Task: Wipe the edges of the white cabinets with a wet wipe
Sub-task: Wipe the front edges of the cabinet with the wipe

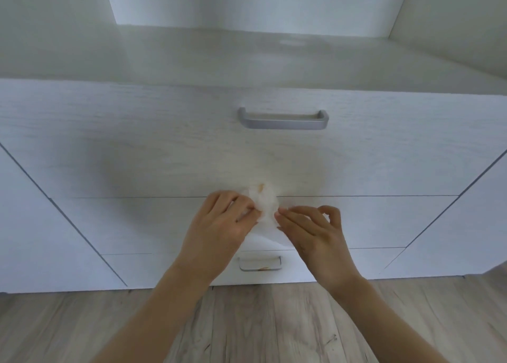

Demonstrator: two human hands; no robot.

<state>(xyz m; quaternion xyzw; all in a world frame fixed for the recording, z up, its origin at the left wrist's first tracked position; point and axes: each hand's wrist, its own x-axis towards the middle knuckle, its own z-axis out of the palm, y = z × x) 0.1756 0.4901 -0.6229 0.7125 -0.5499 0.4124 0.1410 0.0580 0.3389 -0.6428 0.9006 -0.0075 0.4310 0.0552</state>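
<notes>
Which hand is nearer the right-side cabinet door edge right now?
Right. The right hand pinches the wet wipe to the left of that door edge; the left hand grips the wipe's other side, farther left still.

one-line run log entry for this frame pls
left hand: pinches crumpled white wet wipe | right hand: pinches same wipe | place: before white wood-grain cabinet drawers | cabinet contact: cannot tell
</notes>
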